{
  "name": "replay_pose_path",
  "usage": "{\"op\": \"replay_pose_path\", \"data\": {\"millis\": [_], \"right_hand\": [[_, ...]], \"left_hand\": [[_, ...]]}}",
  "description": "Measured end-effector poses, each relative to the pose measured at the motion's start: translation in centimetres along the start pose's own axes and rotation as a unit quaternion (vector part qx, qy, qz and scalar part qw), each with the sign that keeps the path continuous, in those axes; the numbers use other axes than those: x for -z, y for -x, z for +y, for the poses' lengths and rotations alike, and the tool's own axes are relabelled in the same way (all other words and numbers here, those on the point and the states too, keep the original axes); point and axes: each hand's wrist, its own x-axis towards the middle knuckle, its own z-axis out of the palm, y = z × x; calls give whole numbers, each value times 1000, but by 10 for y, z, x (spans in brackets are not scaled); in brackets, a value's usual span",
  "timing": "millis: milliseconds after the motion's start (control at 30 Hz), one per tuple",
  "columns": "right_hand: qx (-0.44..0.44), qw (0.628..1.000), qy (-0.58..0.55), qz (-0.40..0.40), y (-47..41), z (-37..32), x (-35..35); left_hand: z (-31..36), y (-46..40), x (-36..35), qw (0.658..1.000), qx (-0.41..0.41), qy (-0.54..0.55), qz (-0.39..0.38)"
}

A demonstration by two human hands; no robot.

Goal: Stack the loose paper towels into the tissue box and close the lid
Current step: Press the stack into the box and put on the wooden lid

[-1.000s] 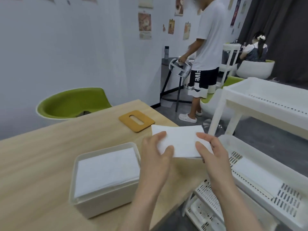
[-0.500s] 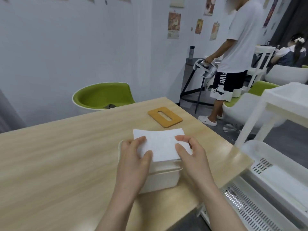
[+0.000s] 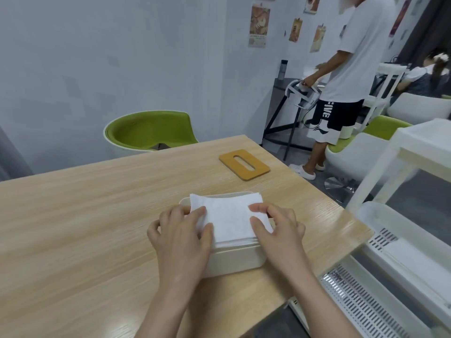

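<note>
A cream tissue box [image 3: 234, 261] stands open on the wooden table [image 3: 85, 228], filled with white paper towels [image 3: 230, 219] that rise a little above its rim. My left hand [image 3: 181, 236] holds the left end of the top stack, thumb on top. My right hand [image 3: 275, 228] holds the right end the same way. The stack sits over the box, its far left corner overhanging the rim. The tan wooden lid [image 3: 244, 164], with an oval slot, lies flat on the table beyond the box.
A white slotted cart [image 3: 400, 252] stands close at the table's right edge. A green chair [image 3: 148, 131] is behind the table. A person in a white shirt [image 3: 351, 76] stands at the back right, with more chairs there.
Both hands carried the towel stack from the right, over the table edge, leftward onto the box and lowered it. The camera view swung right to follow.
</note>
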Motion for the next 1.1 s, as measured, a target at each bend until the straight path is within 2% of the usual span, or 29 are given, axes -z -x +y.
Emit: {"op": "replay_pose_path", "data": {"millis": [167,333,400,500,633,900,1100], "right_hand": [[18,996,79,28,1,3,-4],[32,996,83,1,3,4,0],[23,998,54,-24,4,6,4],[-2,999,2,-52,7,8,6],[6,999,-8,-37,10,9,-1],[33,997,-6,-69,2,-6,-24],[67,992,5,-102,-1,-31,-54]], "left_hand": [[-9,1,-3,1000,-20,11,1],[-14,0,-3,983,-182,3,-13],[-16,-1,-2,976,-210,-13,-51],[-22,-2,-7,975,-200,-39,-88],[-25,-1,-11,977,-189,-14,-94],[-41,-4,3,981,-189,-15,-31],[-75,-11,20,989,-146,-13,-22]]}}
